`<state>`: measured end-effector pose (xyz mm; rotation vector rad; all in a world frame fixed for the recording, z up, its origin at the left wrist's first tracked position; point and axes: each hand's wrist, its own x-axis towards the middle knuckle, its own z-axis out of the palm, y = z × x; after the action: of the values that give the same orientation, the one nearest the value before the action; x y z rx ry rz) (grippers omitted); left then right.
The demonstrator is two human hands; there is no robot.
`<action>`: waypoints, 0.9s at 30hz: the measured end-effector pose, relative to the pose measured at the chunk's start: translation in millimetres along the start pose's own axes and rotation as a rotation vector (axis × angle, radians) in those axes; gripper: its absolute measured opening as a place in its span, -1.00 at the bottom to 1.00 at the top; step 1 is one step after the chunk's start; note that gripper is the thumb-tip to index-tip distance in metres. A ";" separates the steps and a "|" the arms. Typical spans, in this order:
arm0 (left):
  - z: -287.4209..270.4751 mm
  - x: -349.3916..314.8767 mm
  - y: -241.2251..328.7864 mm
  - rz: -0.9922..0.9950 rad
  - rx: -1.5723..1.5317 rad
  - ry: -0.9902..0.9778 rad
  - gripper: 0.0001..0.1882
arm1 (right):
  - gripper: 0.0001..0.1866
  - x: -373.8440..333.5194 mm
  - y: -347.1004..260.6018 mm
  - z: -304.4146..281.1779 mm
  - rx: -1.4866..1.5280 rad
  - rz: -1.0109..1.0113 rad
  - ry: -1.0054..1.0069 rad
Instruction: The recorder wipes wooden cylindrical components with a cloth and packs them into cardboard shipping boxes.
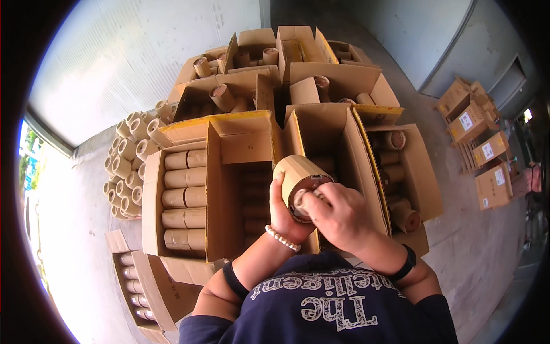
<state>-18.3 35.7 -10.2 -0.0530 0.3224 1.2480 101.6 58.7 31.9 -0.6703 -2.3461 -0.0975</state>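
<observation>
My left hand (pixel 285 219) is wrapped round a brown cardboard tube (pixel 297 172) from the left and below. The tube is tilted, with one end facing me. At that end is my right hand (pixel 344 217), its fingers bent and closed over the rim and opening. Something pale and crumpled shows at its fingertips, too covered to name. The tube is held above an open carton (pixel 238 139) and the carton (pixel 321 117) beside it. Rows of brown tubes (pixel 186 198) lie in the left part of the first carton.
More open cartons (pixel 344 74) with tubes stand behind and at the right. Loose tubes (pixel 129 152) are stacked at the left. A smaller carton (pixel 157 281) of tubes sits low on the left. Several closed boxes (pixel 467 123) stand at the far right on a pallet.
</observation>
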 end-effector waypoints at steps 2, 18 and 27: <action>-1.6 -1.7 2.6 -0.018 -0.019 0.116 -0.21 | -0.86 -4.0 7.0 -11.4 -0.062 0.096 -0.065; -9.8 -2.9 -2.5 0.000 -0.035 0.086 -0.19 | -0.88 -13.5 -3.8 -19.4 -0.012 0.088 -0.211; -5.0 -4.2 -8.8 -0.017 -0.053 0.075 -0.31 | -0.76 5.4 -0.1 -13.9 0.068 0.000 0.005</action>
<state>-12.3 27.9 -15.1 -0.1485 0.3531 1.2394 106.5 57.6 46.0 -0.6356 -2.3342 -0.0192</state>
